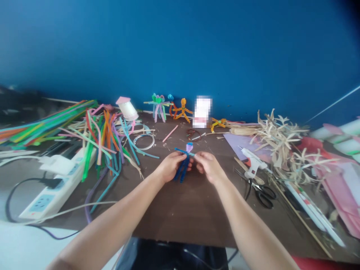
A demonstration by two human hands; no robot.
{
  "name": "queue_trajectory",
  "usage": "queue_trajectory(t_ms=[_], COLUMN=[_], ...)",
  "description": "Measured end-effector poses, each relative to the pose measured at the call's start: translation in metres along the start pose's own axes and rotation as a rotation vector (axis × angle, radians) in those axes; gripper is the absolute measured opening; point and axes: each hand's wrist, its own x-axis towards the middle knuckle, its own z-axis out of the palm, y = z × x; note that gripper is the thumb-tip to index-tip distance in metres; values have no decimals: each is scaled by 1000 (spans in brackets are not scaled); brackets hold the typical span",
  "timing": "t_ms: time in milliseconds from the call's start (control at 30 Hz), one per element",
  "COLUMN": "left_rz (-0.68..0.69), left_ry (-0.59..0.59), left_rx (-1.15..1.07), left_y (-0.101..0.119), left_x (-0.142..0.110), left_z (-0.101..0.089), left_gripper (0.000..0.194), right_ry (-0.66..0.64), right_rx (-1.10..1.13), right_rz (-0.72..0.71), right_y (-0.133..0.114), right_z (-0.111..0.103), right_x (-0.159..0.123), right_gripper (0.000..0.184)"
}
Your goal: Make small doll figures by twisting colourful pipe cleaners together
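Two hands over a brown table (168,217), one small blue figure (183,168) between them
The left hand (172,167) pinches the figure's body at table centre; the right hand (206,165), at its three o'clock, pinches its pale-blue arm (191,154). A glue gun (253,163) lies towards two o'clock.

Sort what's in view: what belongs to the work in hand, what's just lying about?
In the work:
- left hand, right hand, blue pipe-cleaner figure
- probably the loose pipe cleaners

Lying about:
- glue gun
- black-handled scissors
- power strip
- white cup
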Motion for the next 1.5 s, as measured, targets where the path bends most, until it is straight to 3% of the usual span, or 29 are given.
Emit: queue_trajectory(t_ms=[167,367,533,600,700,767,900,1000,1133,1267,1367,1433,1500], left_rz=[3,-4,-15,36,222,390,577,587,549,492,431,350,294], left_ry=[32,50,-29,-53,-26,40,141,160,142,155,124,-12,-130], left_rx=[-54,-59,-131,-183,-145,-9,330,419,379,138,-35,-65,-48], left_y=[1,-4,-3,-3,-4,-6,-9,-9,-10,-11,-9,-6,-5], left_x=[3,4,1,0,1,1,2,3,1,0,3,5,6], left_z=[-2,-2,1,1,1,0,-4,-6,-3,1,1,-1,-2], left_gripper=[11,8,8,17,39,53,70,74,78,80,61,38,26], right_ry=[63,136,145,254,372,297,74,-15,-135,-56,-27,-40,-69], right_rx=[-106,-410,-353,-325,-361,-369,-253,-222,-278,-284,-264,-255,-259], right_rz=[-73,-290,-255,-262,-369,-392,-243,-156,-128,-128,-148,-164,-169], right_y=[2,5,5,5,5,5,8,7,3,4,7,9,9], right_z=[0,1,1,0,0,3,10,13,13,12,11,11,11], right_x=[1,1,2,3,3,1,-2,-3,-4,-3,-1,0,-1], right_gripper=[18,19,19,23,24,20,23,25,22,19,20,19,19])
